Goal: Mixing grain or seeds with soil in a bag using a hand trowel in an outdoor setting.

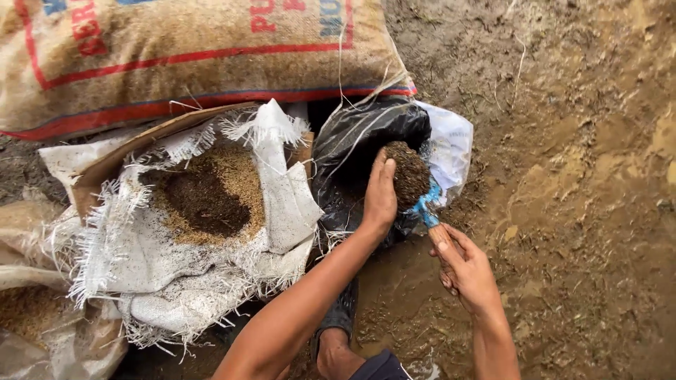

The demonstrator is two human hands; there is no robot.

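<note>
Muddy ground (577, 211); trowel (422, 204) blade buried under crumbly dark soil, right hand (466, 271) clasping its wooden handle, left hand (380, 193) flat, cupping the heap.

Open sack (204, 211) left, bag (352, 151) just right of it, full sack (176, 56) behind both. Trowel (415, 183) over bag, between left hand (380, 193) and right hand (465, 271).

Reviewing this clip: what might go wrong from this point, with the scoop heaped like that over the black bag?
1. The blue scoop is heaped high; only the left hand steadies the dark mix, so some may spill onto the muddy ground.
2. The black bag looks slack and may not catch it all.
3. The right hand grips only the handle's end, so it may tip.
</note>
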